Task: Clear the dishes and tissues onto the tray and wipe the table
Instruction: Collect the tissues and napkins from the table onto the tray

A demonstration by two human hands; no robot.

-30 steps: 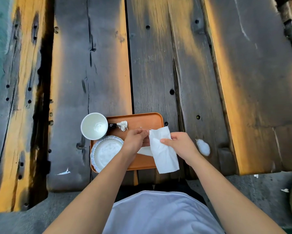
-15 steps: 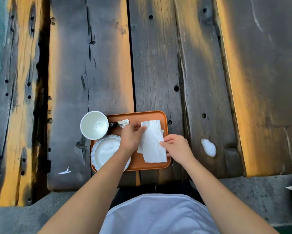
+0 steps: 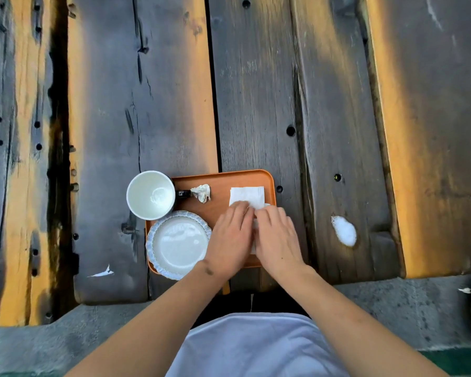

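Both hands lay palm-down and side by side over the near right part of the orange tray (image 3: 238,177). The left hand (image 3: 230,238) was flat with its fingers stretched forward, and the right hand (image 3: 276,236) lay flat beside it, almost touching it. Neither hand was closed around anything; both pressed down on a folded white tissue (image 3: 247,195), whose far part showed beyond the fingertips while a thin strip of it showed in the gap between the hands.

The tray sat on the near edge of a weathered plank table (image 3: 256,77). In its near left corner lay a white plate with a scalloped bluish rim (image 3: 177,244), slightly overhanging the tray's left and near edges and just beside the left hand. Farther back, a white mug (image 3: 150,195) stood at the tray's far left corner, partly over its edge, its dark handle pointing right. Just beyond that handle a small crumpled tissue (image 3: 201,192) rested on the tray floor, apart from the folded one.

To the right of the tray, on the bare planks, sat a white patch (image 3: 344,230); whether it was foam, a spill or another tissue could not be told.
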